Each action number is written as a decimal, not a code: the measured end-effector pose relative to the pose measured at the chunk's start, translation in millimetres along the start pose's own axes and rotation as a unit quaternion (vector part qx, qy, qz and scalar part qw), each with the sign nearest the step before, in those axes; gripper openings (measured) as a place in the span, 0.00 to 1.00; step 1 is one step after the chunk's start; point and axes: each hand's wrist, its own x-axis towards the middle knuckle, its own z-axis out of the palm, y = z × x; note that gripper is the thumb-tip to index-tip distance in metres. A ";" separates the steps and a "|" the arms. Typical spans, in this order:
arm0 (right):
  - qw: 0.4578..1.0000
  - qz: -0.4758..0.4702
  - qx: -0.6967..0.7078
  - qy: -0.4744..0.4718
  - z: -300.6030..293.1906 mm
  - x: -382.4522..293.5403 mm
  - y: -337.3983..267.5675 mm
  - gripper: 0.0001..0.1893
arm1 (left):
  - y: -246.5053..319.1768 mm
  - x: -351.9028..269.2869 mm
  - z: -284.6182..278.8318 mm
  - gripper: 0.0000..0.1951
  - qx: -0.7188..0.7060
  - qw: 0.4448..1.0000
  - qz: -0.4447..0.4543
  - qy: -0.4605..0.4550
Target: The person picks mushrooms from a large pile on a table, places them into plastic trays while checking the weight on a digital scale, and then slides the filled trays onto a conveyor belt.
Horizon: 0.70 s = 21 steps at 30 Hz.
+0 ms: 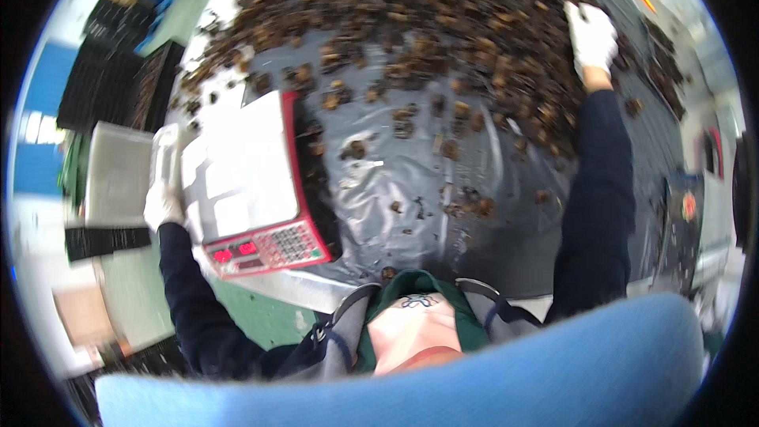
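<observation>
My left hand (163,204), in a white glove, is at the near end of a pale, translucent plastic container (166,154), left of a red digital scale (308,213) with a shiny metal plate. Blur hides whether its fingers grip the container. My right hand (593,38), also in a white glove, reaches to the far right, over the edge of a large heap of brown, dried-looking pieces (462,29), perhaps mushrooms. Its fingers look bent, and what lies under them is hidden. Loose brown pieces are scattered on the grey plastic sheet (385,184) before me.
A translucent bin (118,175) stands beyond my left hand. Stacked black crates (101,83) are at the far left, with a cardboard box (86,314) lower down. More brown pieces (664,71) lie past my right hand. A dark box (682,231) is at the right.
</observation>
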 end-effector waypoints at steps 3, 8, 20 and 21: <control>0.972 0.022 0.233 0.026 -38.0 -38.8 -23.0 0.28 | 26.0 -11.1 -49.5 0.17 -0.054 0.993 -0.094 0.044; 0.897 0.133 0.415 -0.075 -71.7 -126.7 -46.0 0.22 | -2.4 14.9 -6.0 0.15 -0.227 0.970 -0.056 0.067; 0.875 0.085 0.451 -0.154 -144.8 -347.6 -119.4 0.14 | 2.5 2.7 -25.7 0.15 -0.057 0.983 0.015 0.174; 0.875 0.088 0.451 -0.155 -142.2 -355.2 -120.9 0.14 | 5.7 3.7 -27.3 0.15 -0.045 0.983 0.018 0.176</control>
